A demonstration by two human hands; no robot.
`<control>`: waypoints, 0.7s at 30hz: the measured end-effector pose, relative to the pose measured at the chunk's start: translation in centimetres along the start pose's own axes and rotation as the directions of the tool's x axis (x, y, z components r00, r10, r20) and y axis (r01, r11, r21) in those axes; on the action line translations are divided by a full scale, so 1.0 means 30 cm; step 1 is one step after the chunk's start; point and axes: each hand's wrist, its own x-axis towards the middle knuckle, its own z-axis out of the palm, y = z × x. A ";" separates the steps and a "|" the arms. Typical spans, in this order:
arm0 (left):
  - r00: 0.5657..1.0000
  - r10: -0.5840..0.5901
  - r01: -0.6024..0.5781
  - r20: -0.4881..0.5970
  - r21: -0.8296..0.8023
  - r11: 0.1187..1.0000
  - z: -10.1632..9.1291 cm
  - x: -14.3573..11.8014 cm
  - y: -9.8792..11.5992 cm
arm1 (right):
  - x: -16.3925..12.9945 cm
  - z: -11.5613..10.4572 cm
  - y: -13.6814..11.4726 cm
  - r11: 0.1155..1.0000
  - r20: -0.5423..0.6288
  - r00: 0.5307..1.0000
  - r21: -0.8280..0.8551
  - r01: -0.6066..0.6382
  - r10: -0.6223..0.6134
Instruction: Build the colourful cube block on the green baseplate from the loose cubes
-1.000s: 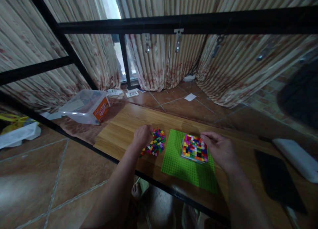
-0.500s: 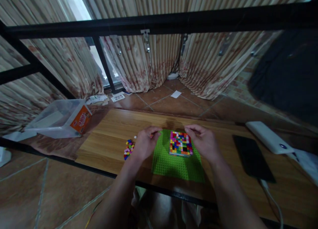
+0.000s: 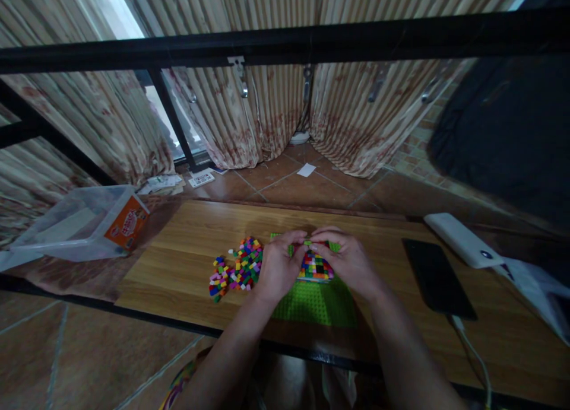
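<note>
Bricks in many colours form a block (image 3: 317, 267) on the green baseplate (image 3: 312, 300), mid-bench (image 3: 187, 267). Your left hand (image 3: 278, 267) and right hand (image 3: 350, 261) meet above it, fingertips pinching a small piece. Loose bricks (image 3: 236, 267) lie just left.

Loose bricks (image 3: 236, 267) left of baseplate (image 3: 312, 300)

1. Clear plastic tub with an orange label (image 3: 84, 223) sits far left.
2. Flat black phone (image 3: 436, 277) lies right, white power bank (image 3: 463, 240) just beyond it.
3. Striped beige curtains (image 3: 276, 113) hang at the back.
</note>
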 end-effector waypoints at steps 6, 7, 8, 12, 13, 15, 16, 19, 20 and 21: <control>0.999 0.010 -0.009 -0.032 0.031 0.999 0.004 0.006 0.005 | -0.001 -0.012 0.016 1.000 -0.029 1.000 -0.026 -0.010 0.009; 0.999 -0.001 0.004 -0.047 0.047 0.999 -0.002 0.009 0.004 | -0.001 -0.016 0.024 0.999 -0.048 0.999 -0.040 -0.022 0.020; 0.998 -0.022 0.026 -0.060 0.064 0.998 -0.007 0.013 0.000 | -0.001 -0.020 0.035 0.998 -0.069 0.997 -0.053 -0.036 0.032; 0.987 -0.158 0.161 -0.037 0.087 0.983 -0.022 0.023 -0.023 | -0.001 -0.024 0.079 0.991 -0.100 0.992 -0.095 -0.090 0.080; 0.983 -0.180 0.181 -0.015 0.080 0.980 -0.021 0.024 -0.029 | -0.001 -0.021 0.088 0.990 -0.092 0.992 -0.101 -0.101 0.092; 0.981 -0.191 0.189 0.019 0.064 0.980 -0.015 0.022 -0.037 | 0.002 -0.011 0.100 0.988 -0.082 0.990 -0.101 -0.120 0.112; 0.982 -0.186 0.184 0.027 0.062 0.981 -0.010 0.021 -0.039 | 0.003 -0.005 0.104 0.987 -0.083 0.989 -0.095 -0.127 0.119; 0.984 -0.175 0.173 0.034 0.056 0.983 -0.001 0.016 -0.041 | 0.010 0.013 0.107 0.988 -0.112 0.986 -0.070 -0.134 0.126; 0.984 -0.178 0.176 0.033 0.055 0.983 0.000 0.015 -0.040 | 0.012 0.017 0.107 0.989 -0.122 0.984 -0.063 -0.136 0.128; 0.983 -0.181 0.179 0.035 0.053 0.982 0.000 0.015 -0.040 | 0.014 0.021 0.107 0.989 -0.129 0.983 -0.054 -0.139 0.131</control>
